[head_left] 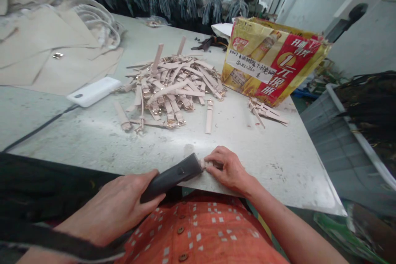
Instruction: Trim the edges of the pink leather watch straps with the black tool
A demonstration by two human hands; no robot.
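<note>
My left hand (133, 198) is closed around a long dark grey handheld tool (173, 175), which slants up to the right over the table's near edge. At its blunt far end is a short beige strap (206, 164), pinched between the thumb and fingers of my right hand (227, 169). The strap's end meets the tool; whether it goes inside I cannot tell. Beyond my hands lies a heap of beige buckle straps (176, 86) with gold-coloured metal buckles. A single strap (209, 117) lies apart in front of the heap.
A yellow and red cardboard box (247, 62) stands at the back right, with a small group of straps (262, 111) before it. A white device (94, 91) with a black cable lies left. Beige sheets (40, 62) cover the far left. A grey bin (340, 144) stands beyond the table's right edge.
</note>
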